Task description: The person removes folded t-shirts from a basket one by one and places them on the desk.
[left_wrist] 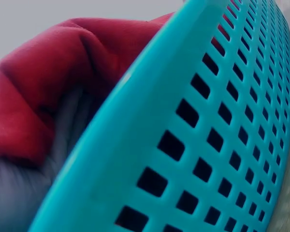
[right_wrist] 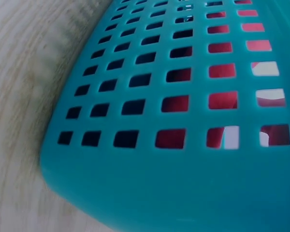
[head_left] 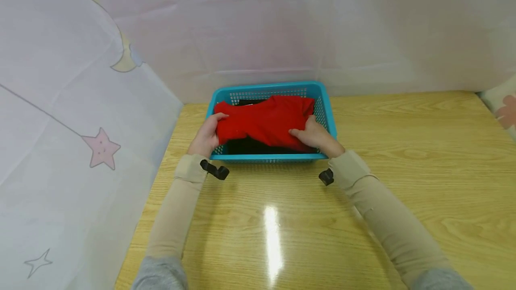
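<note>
A red cloth, apparently a folded garment, lies bunched across the inside of a blue perforated plastic basket. My left hand grips its left end, thumb on top and the other fingers hidden beneath. At the right end my right hand holds the cloth, its thumb side showing and some fingers out of sight. Under the red cloth, dark fabric fills the basket. The left wrist view has the red cloth bulging above the basket rim. Through the basket holes in the right wrist view, red cloth shows.
The basket stands on a wood-grain table, close to a pale wall covering behind it. Another covering with a pink star borders the table on the left. Small black mounts sit at both wrists.
</note>
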The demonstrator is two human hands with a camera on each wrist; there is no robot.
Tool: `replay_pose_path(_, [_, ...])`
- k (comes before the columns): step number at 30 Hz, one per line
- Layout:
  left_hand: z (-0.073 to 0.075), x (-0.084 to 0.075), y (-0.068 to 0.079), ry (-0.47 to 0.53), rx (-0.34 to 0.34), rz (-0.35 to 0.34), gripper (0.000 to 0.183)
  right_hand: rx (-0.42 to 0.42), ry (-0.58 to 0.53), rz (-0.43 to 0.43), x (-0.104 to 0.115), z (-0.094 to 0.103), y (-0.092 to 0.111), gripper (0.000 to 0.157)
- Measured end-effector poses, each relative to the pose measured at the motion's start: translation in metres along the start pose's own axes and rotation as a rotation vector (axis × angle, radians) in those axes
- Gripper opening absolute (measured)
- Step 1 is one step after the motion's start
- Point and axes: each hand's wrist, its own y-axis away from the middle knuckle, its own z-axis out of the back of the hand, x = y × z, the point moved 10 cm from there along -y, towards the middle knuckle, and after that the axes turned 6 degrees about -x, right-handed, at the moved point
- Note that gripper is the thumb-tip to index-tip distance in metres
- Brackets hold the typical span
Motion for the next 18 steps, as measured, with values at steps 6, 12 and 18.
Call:
replay_pose_path(6, [0.0, -0.001, -0.001, -0.018, 0.029, -0.021, 0.029, -0.02, -0.135, -0.03, -0.002, 0.002, -0.003, 0.097])
replay_pose_path(12, [0.005, 0.004, -0.003, -0.176, 0.024, -0.024, 0.03, -0.072, -0.274, -0.004, 0.003, 0.008, -0.004, 0.096])
replay_pose_path(18, [0.01, -0.005, 0.0, -0.427, -0.036, -0.16, 0.067, -0.112, -0.249, 0.03, 0.006, 0.012, -0.007, 0.091])
